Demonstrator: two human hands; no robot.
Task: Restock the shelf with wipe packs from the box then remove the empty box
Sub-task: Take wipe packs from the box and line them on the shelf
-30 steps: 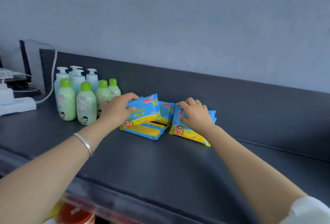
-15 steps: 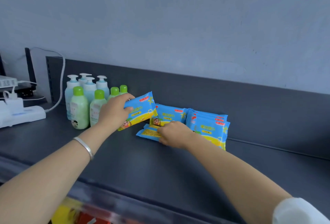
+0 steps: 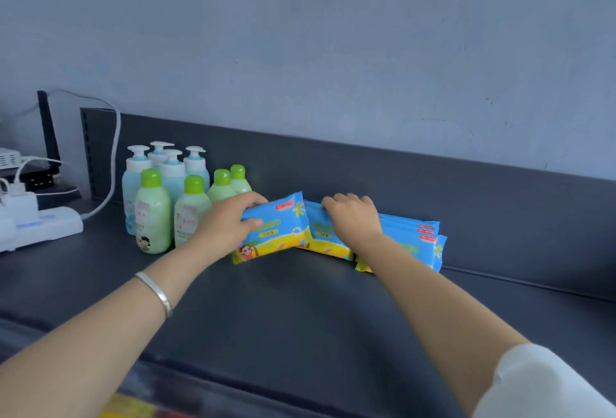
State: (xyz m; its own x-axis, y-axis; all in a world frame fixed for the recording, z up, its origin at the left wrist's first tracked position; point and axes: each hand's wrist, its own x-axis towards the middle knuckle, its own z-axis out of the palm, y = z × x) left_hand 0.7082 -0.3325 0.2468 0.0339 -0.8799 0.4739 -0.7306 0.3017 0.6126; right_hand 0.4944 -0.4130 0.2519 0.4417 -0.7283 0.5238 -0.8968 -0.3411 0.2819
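Observation:
Several blue-and-yellow wipe packs stand in a row on the dark grey shelf (image 3: 300, 311), leaning toward its back panel. My left hand (image 3: 226, 227) grips the leftmost pack (image 3: 276, 231) by its left end, thumb on the front. My right hand (image 3: 353, 217) holds the top edge of the second pack (image 3: 325, 237) with curled fingers. Two or three more packs (image 3: 416, 241) stand to the right, partly hidden by my right forearm. The box is out of view.
Green-capped bottles (image 3: 153, 214) and blue pump bottles (image 3: 166, 164) stand just left of the packs. A white power strip (image 3: 40, 224) with cables lies at the far left. The shelf's raised back panel (image 3: 433, 191) runs behind everything.
My right hand lifted off the flat pack and now holds an upright pack's top. The flat pack no longer lies on the shelf. The left hand's pack sits upright against the row.

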